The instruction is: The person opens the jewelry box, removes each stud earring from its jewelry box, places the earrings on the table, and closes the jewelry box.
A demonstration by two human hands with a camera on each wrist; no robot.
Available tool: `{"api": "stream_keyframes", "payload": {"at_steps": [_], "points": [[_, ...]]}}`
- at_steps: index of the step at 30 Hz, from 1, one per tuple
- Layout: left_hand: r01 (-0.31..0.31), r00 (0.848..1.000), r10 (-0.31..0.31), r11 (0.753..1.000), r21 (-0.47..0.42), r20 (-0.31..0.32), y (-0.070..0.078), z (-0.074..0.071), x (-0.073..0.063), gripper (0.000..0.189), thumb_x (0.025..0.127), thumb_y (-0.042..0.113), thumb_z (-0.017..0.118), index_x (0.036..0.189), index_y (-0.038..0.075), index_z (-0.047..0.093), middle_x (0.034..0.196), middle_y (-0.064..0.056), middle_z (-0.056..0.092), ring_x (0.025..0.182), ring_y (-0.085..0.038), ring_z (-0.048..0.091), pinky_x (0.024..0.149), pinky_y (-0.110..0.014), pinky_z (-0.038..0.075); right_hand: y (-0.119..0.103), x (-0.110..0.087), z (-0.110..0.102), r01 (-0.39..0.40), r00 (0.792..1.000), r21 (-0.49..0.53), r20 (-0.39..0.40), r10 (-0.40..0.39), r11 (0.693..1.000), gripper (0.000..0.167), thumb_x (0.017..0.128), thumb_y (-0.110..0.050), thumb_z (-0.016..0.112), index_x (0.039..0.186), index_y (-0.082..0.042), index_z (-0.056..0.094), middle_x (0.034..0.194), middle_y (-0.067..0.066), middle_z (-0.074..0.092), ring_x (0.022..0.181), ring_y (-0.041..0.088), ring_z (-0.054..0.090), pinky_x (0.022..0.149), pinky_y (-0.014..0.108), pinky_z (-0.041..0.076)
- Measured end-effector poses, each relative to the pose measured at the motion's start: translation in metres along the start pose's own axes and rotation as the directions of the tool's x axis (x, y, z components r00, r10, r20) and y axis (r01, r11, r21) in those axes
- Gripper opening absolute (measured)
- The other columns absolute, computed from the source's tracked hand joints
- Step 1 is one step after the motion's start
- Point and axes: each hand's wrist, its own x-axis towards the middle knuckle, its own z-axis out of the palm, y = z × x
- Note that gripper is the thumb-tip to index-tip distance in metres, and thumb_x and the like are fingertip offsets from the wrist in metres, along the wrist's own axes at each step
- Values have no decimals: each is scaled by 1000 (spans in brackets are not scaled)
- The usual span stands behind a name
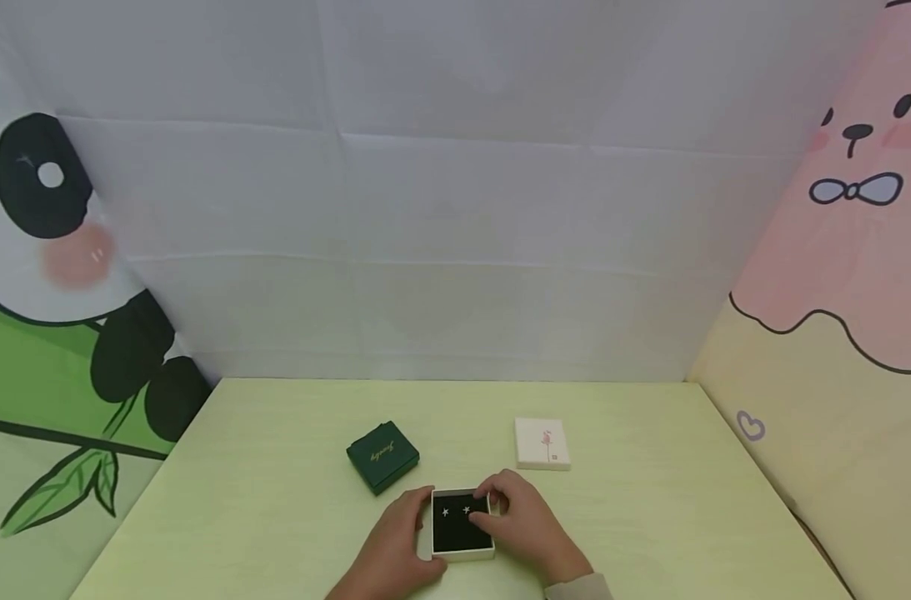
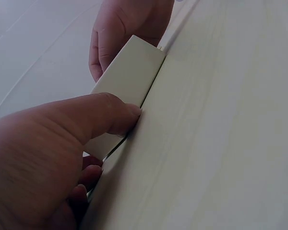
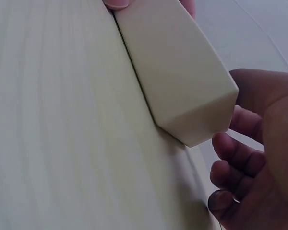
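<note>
A small white jewelry box (image 1: 463,555) lies on the table with a black insert (image 1: 451,537) inside. Two silver star-shaped earrings, a left star earring (image 1: 445,512) and a right star earring (image 1: 466,509), show on the insert. My left hand (image 1: 398,542) grips the box's left side, thumb at its near corner, fingers along the far left side. Over the box's right part is my right hand (image 1: 526,521), thumb and index fingertips apart and close by the right star. Its other fingers curl loosely beside the box wall (image 3: 182,62) in the right wrist view.
A dark green box (image 1: 382,457) with gold lettering lies beyond my left hand. A white lid (image 1: 542,444) with a pink flower print rests beyond my right hand. The pale table (image 1: 275,433) ends at a white curtain (image 1: 463,250); printed cloths hang on both sides.
</note>
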Motion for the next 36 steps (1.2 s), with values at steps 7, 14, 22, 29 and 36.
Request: {"api": "stream_keyframes", "payload": {"at_steps": [7,14,22,29,36], "points": [[16,1000,-16,1000,-10,10,2,-1,-1,95,71,40,89,148,6,45,124,3,52,100,-14,51,84,-39,47,-2,1,-1,11,1000,-50,-7,-11,999,17,86,-26,84,99,-24,73,85,-6,56,73,9,50,67,26,44],[31,999,-31,999,-16,18,2,-1,-2,96,70,40,90,148,6,45,131,1,53,102,-14,52,86,-39,49,-5,3,0,42,999,-133,10,-41,990,16,86,-24,84,98,-22,74,86,-9,54,76,6,50,71,27,45],[46,999,-46,999,-23,19,3,0,-2,96,70,39,90,148,7,45,129,2,52,102,-14,51,86,-39,49,-2,3,2,58,998,-171,11,-57,984,13,86,-24,83,94,-25,73,83,-12,52,74,4,48,71,27,45],[26,1000,-26,1000,-14,16,3,-1,-1,96,70,39,89,148,6,45,126,2,52,100,-14,51,84,-38,48,-5,2,2,67,998,-178,10,-67,982,9,87,-24,82,90,-24,73,84,-13,52,74,3,48,70,27,45],[26,1000,-25,1000,-11,19,5,-3,-1,96,70,40,89,148,6,45,125,3,52,100,-14,50,83,-39,47,-8,2,1,81,996,-172,-12,-85,982,9,88,-19,81,83,-24,75,86,-16,52,74,2,49,71,27,46]]}}
